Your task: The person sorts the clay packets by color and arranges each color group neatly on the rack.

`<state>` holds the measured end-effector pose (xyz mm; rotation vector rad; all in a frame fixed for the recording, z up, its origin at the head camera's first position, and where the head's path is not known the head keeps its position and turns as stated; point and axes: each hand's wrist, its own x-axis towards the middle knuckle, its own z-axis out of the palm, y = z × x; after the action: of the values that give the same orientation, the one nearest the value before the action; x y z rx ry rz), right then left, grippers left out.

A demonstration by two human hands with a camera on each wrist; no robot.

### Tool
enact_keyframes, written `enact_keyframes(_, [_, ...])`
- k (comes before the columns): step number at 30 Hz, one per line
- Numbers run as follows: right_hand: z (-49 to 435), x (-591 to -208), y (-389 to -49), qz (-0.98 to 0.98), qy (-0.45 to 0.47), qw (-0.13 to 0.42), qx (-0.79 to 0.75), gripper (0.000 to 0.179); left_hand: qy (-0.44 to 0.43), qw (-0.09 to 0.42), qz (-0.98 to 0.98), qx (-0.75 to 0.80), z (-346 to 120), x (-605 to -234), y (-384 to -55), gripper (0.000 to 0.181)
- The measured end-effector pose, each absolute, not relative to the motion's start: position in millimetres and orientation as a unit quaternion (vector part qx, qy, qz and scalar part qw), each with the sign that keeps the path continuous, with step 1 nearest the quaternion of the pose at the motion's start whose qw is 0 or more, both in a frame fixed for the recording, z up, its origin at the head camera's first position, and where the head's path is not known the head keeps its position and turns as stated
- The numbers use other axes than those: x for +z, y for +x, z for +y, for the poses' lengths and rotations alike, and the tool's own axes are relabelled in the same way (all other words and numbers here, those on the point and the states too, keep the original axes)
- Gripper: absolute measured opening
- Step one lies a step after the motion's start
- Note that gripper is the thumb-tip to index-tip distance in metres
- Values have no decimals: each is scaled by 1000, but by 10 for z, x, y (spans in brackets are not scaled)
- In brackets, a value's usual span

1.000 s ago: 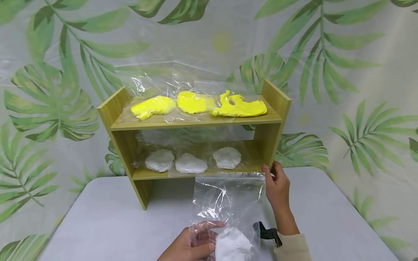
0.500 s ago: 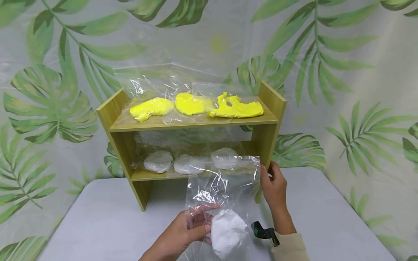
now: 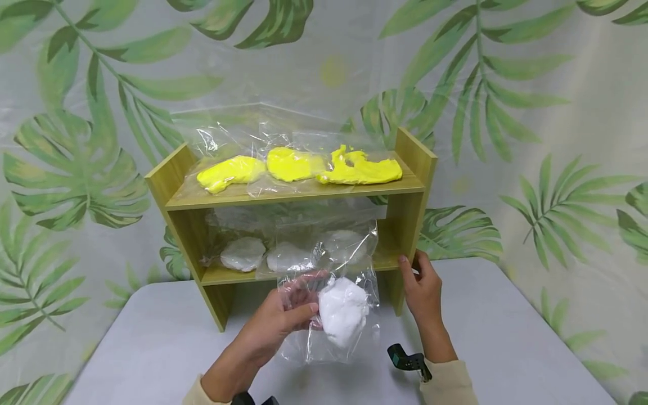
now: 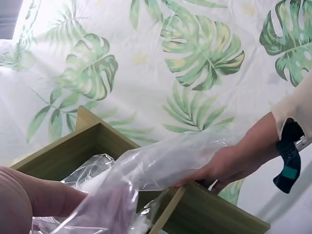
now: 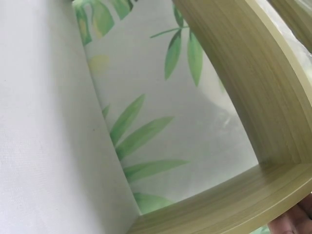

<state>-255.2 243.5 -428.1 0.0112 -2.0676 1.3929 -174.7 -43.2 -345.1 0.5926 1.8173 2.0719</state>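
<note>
In the head view my left hand (image 3: pixel 270 318) pinches a clear zip bag (image 3: pixel 367 343) holding a white clay-like lump (image 3: pixel 343 312). The bag stands upright before the lower board of a wooden shelf (image 3: pixel 296 200), overlapping the white lumps behind it. My right hand (image 3: pixel 424 289) grips the shelf's right side panel low down. In the left wrist view the thumb (image 4: pixel 53 197) presses on the bag (image 4: pixel 165 158), and the right hand (image 4: pixel 229 163) is at the panel's edge. Only a few fingers (image 5: pixel 295 219) of the right hand show in the right wrist view, against the wood.
Three bagged yellow lumps (image 3: pixel 296 164) lie along the top board. On the lower board are three bagged white lumps (image 3: pixel 243 254), two partly behind the held bag. The shelf stands on a white table (image 3: pixel 152 337), before a leaf-print curtain (image 3: pixel 283 73).
My left hand has raised the bag and carried it forward and slightly left, toward the lower board. The right hand stays on the side panel.
</note>
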Motion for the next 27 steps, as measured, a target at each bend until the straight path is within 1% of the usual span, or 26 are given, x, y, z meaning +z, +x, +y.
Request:
enact_keyframes(8, [2435, -4284, -2531, -788, 2, 310, 532, 38, 197, 146, 658, 712, -346, -3270, -1961, 56])
enact_keyframes(21, [2439, -4278, -2540, -783, 9, 322, 532, 36, 191, 96, 698, 683, -258, -3076, -2312, 55])
enact_keyframes(27, [2448, -4288, -2545, -786, 12, 319, 529, 38, 174, 103, 706, 679, -175, -2996, -2463, 55])
